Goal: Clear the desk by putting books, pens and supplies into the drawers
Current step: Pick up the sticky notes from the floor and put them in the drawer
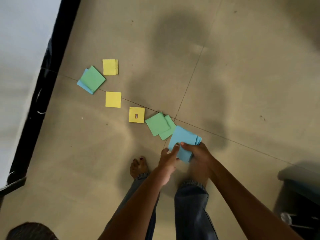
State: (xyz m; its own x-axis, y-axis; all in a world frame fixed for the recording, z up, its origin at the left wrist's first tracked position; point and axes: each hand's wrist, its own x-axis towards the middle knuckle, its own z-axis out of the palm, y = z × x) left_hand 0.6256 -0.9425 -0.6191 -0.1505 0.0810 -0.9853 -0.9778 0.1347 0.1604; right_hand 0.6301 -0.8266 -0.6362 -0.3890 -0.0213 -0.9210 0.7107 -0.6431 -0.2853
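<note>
A person stands over a tiled floor (242,84), the right hand (199,153) curled round a blue sticky-note stack (183,139), thumb on top. The left hand (168,159) lays one straight fingertip on the stack, its other fingers loose. Just left of the stack lie two overlapping green pads (158,126), then three yellow pads (113,99) trailing far-left to a green-on-blue pile (91,78).

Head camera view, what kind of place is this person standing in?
Probably an indoor room, home or office; the camera looks steeply downward. Signs: large beige floor tiles with grout lines, a black skirting strip along a pale wall, and coloured paper pads scattered on the tiles.
</note>
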